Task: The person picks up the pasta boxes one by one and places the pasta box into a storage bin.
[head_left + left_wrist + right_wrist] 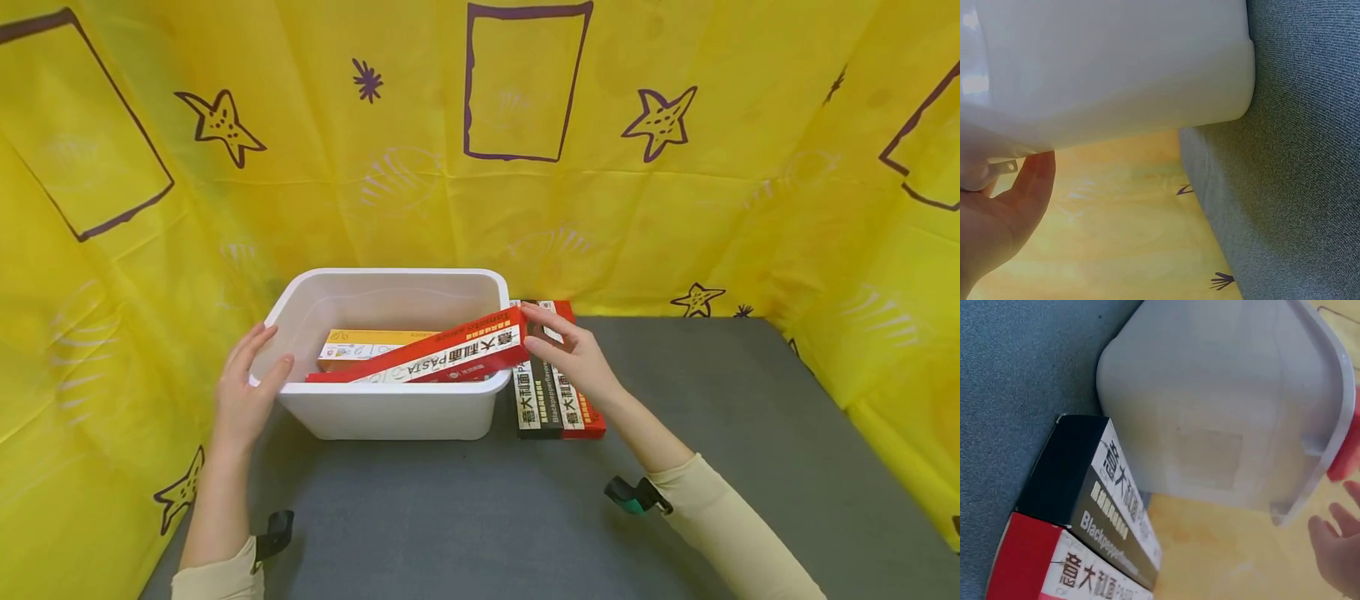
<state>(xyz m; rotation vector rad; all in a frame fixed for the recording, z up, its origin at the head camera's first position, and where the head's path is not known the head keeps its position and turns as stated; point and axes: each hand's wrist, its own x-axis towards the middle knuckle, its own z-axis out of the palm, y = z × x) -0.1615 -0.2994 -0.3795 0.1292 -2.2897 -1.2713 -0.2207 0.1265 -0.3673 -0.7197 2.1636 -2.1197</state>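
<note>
A white plastic bin (397, 412) stands on the dark grey table. At its left rim is my left hand (247, 375), with the thumb over the edge; in the left wrist view, a finger touches the outer wall. A red pasta box (457, 346) leans in the bin, its left end low and its right end at the right rim. My right hand (566, 354) touches that raised end with thumb and fingertips, fingers fairly straight. Inside, behind the red box, lies a yellow and white box (367, 342). The red box's lower part is hidden by the front wall.
Right of the bin, a black pasta box (538, 421) and another red pasta box (585, 421) lie side by side, under my right hand in the head view. Yellow cloth (420, 217) with starfish drawings hangs around the table's back and sides.
</note>
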